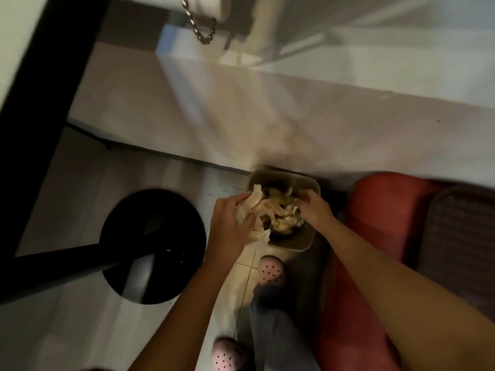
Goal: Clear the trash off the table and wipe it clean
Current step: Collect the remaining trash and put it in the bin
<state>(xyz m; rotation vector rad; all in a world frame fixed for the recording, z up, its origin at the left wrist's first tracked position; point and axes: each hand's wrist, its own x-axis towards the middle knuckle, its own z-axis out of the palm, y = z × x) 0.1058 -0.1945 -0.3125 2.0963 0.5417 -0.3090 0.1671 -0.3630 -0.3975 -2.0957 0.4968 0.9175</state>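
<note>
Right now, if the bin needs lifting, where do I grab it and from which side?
Bin: probably take the near rim, coming from the person's side, fingers hooked over the lip. That edge looks bare; the left hand and crumpled paper overhang the left rim, and the red seat crowds the right.

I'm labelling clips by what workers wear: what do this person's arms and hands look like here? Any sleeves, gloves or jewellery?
The left forearm and right forearm are bare up to the frame's edge; no sleeve shows. The left hand and right hand are ungloved. No watch, bracelet or ring is visible, though the picture is blurred, so a thin ring could be missed.
</note>
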